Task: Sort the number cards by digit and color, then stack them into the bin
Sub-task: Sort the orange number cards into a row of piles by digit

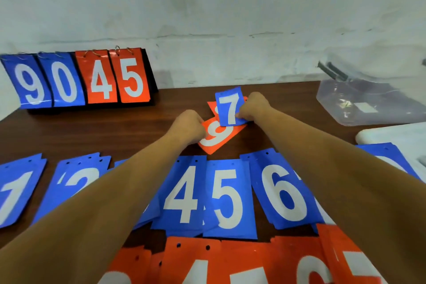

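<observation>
Right now you are mid-sort, working through the loose heap at the middle of the table (115, 127). The blue 7 card (229, 108) is tipped up off that heap, pinched at its lower right corner by your right hand (254, 108). Your left hand (187, 128) is curled at the left edge of the red 9 card (219, 139) and seems to grip it. I count three cards in the heap: the 7, the 9, and a second red card (211, 106) peeking out behind the 7, its digit hidden. Nearer you, five blue piles read 1 (16, 191), 2 (76, 182), 4 (182, 193), 5 (228, 200) and 6 (283, 193). Your left forearm covers whatever lies between 2 and 4, and one more blue pile (387, 153) shows past your right forearm with its digit hidden. My guess is the 7 belongs just right of the 6, so you must lift it clear and bring it back across the row without scattering the piles. The red row (242, 260) below is cropped, so I cannot count it. One clear bin (373, 108) waits well off to the right, and one flip scoreboard (80, 78) shows four faces.
</observation>
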`<action>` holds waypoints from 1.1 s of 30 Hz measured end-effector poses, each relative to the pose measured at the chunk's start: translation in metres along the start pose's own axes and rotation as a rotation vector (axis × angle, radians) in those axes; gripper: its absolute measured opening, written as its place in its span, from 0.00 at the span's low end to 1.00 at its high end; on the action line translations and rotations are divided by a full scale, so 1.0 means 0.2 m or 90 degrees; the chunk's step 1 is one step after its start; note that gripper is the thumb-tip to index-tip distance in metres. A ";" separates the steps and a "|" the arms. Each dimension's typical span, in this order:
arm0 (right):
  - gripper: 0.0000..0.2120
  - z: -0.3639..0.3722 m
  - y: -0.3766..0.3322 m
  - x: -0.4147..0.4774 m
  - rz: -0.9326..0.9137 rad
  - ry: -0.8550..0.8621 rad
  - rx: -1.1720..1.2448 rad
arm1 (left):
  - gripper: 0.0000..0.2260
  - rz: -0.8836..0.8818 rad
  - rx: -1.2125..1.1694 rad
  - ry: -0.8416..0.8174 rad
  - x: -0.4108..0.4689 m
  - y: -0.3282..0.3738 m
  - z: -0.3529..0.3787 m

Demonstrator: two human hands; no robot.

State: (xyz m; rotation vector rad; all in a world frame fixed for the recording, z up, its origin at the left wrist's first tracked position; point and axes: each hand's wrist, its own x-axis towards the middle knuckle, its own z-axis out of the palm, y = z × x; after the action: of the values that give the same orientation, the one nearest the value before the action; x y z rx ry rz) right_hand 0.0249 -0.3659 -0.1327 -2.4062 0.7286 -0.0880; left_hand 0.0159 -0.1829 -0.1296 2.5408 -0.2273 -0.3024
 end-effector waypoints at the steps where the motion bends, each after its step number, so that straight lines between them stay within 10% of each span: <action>1: 0.18 -0.02 0.03 -0.01 -0.009 0.016 0.082 | 0.15 -0.001 -0.036 0.013 -0.02 0.00 -0.01; 9: 0.06 -0.29 0.10 -0.47 -0.066 -0.011 0.536 | 0.08 -0.035 -0.326 0.076 -0.25 -0.01 -0.22; 23: 0.07 -0.29 0.20 -1.39 -0.079 -0.096 0.599 | 0.10 0.083 -0.690 -0.028 -1.12 0.01 -0.21; 33: 0.05 -0.26 0.35 -1.84 -0.075 0.027 0.518 | 0.09 0.134 -0.531 0.089 -1.45 -0.06 0.01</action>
State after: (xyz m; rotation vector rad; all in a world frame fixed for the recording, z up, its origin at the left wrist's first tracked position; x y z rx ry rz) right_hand -0.3319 -0.2487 -0.0919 -1.6630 0.4434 -0.4012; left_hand -0.2613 -0.1087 -0.0910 1.6879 -0.2463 -0.0981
